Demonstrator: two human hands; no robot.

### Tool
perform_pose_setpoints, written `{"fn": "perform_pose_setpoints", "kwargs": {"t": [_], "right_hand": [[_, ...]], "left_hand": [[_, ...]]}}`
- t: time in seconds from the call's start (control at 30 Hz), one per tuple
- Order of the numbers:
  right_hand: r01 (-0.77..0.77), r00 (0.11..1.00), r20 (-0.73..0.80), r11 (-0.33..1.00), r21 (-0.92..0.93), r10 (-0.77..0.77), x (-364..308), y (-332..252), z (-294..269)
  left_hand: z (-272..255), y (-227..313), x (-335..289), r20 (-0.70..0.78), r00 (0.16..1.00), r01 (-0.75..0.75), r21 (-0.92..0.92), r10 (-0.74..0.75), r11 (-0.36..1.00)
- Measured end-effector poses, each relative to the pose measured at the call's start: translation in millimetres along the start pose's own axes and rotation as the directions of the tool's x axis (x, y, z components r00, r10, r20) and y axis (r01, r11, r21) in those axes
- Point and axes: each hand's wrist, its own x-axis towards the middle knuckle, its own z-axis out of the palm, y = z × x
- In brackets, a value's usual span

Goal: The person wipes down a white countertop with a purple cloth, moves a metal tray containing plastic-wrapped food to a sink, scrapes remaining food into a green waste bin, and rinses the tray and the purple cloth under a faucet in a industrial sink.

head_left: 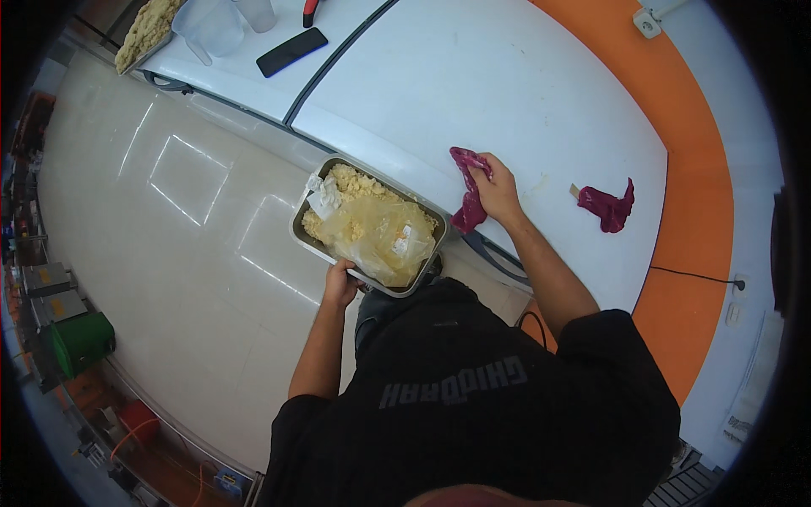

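My left hand (340,285) grips the near rim of a metal tray (302,231), holding it beside the edge of the white freezer-like surface. In the tray lie pale yellow crumbs (355,182), a crumpled translucent plastic bag (382,237) and some white crumpled scraps (324,199). Over the white surface, my right hand (497,188) is closed on a dark red cloth (470,190), which hangs partly past the surface's edge. A second dark red cloth (607,208) lies crumpled farther right, with a small brownish flat piece (574,191) at its left end.
On the white top (507,76) at the upper left are a black phone (292,52), a clear measuring jug (209,30), a translucent cup (256,13) and a heaped tray of yellow crumbs (149,32). A power cable (693,275) runs along the orange wall. A green bin (83,344) stands far left.
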Motion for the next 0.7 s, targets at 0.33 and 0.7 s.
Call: {"fn": "perform_pose_setpoints", "kwargs": {"t": [0.33,0.7], "right_hand": [[-0.117,0.966,-0.23,0.993,0.025,0.119,5,20,-81],[0.159,0.987,0.021,0.931,-0.328,-0.161,26,7,24]], "left_hand": [[3,-1,-10,-0.056,0.998,0.02,-0.016,-0.02,1.0],[5,15,-14,-0.073,0.996,0.058,0.145,-0.048,0.988]]}}
